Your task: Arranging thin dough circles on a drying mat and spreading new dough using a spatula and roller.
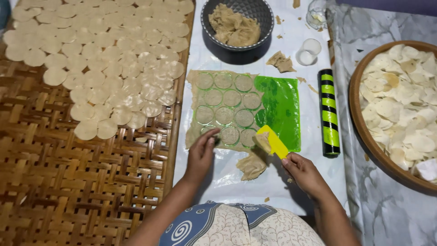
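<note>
Our left hand [200, 152] rests its fingertips on the near edge of the rolled dough sheet [223, 107], pinching at a cut round there; whether anything is actually gripped we cannot tell. Our right hand [304, 172] is closed around the handle of a yellow scraper [271, 141], whose blade points up and inward toward the left hand, with dough stuck to its tip. Between the two hands, just below the scraper, lies a lump of dough scraps [251, 165] on the white table [291, 64].

Just beyond the fingers, the dough sheet is scored into rounds and lies on a green plastic mat [282, 107]. Past the right hand's outer side stands a black and yellow-green striped rolling pin [328, 111]. Farther out from the left hand, a woven bamboo tray [68, 182] carries rows of cut discs [100, 59]. Beyond the mat sits a grey bowl [214, 34] of dough, and far right a round wooden tray [359, 123] of dried discs.
</note>
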